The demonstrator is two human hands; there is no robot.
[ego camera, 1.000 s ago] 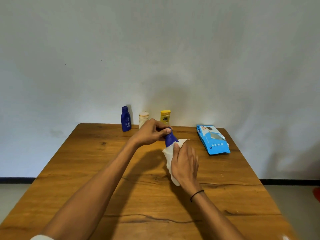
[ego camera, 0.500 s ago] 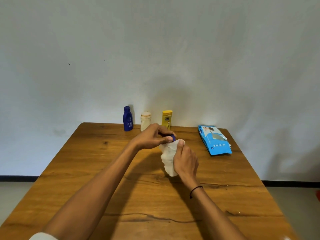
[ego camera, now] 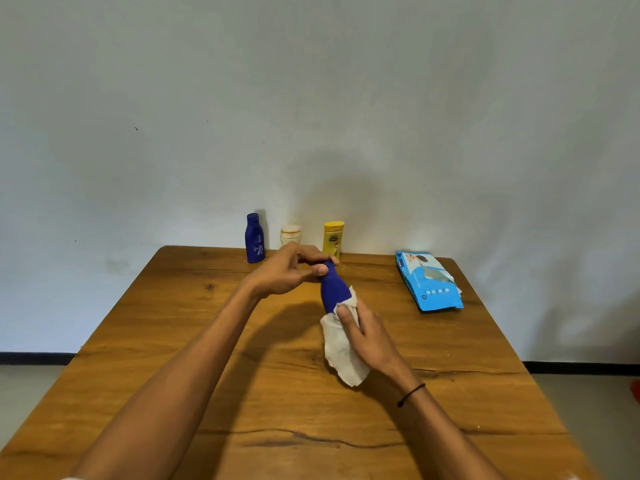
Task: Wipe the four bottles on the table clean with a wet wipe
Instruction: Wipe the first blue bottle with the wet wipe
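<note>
Four bottles: two dark blue, one held [ego camera: 333, 289] and one standing [ego camera: 254, 239], one cream [ego camera: 290, 234], one yellow [ego camera: 333, 237]. One wet wipe [ego camera: 343, 351]. One wipes pack [ego camera: 429, 280]. Two hands.

Desk [ego camera: 173, 358] — wooden, brown, with visible grain, a dark knot toward the far left and long cracks running across the near half; its far edge sits close to a pale wall. On it, along the far edge, left to right: dark blue bottle [ego camera: 255, 238], upright; small cream jar [ego camera: 290, 234], upright, partly hidden; yellow bottle [ego camera: 333, 238], upright. Far right — light blue pack of wipes [ego camera: 428, 280], lying flat, well apart from the bottles.
</note>
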